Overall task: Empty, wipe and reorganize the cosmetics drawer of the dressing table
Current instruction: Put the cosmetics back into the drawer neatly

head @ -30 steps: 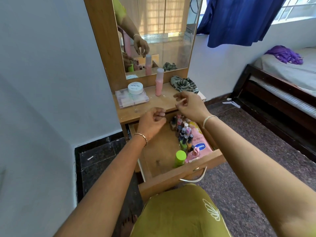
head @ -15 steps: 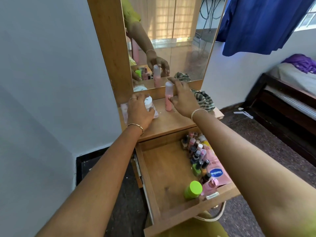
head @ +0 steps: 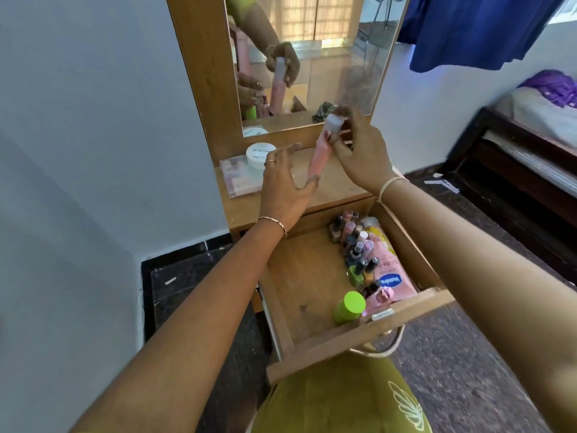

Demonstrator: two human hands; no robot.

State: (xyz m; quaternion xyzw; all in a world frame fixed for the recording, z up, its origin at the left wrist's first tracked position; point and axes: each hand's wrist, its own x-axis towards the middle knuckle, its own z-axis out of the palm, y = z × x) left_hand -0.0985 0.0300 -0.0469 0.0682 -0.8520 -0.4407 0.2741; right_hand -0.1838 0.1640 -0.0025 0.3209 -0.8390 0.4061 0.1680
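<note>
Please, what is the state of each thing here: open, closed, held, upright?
Drawer: pulled open.
Pink bottle: capped, tilted, held up.
Right hand: grips the pink bottle.
Left hand: open, by its lower end.
White jar: lid on.
Green-capped bottle: upright in drawer.
Nail polish bottles: upright, capped.

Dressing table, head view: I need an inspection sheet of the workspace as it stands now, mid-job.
Surface: wooden table top, bare at the middle; drawer pulled open, its left half bare wood.
Job's things: pink bottle with white cap, tilted above the table top; white jar on a clear case at the top's left rear; nail polish bottles, Vaseline pack and green-capped bottle along the drawer's right side.
Clutter: white scraps on the floor near the bed.
Hands: right hand pinches the pink bottle near its cap; left hand open by its lower end, contact unclear.
Cables: nothing seen.
Surroundings: mirror behind, bed at right, blue cloth hanging above it.
</note>
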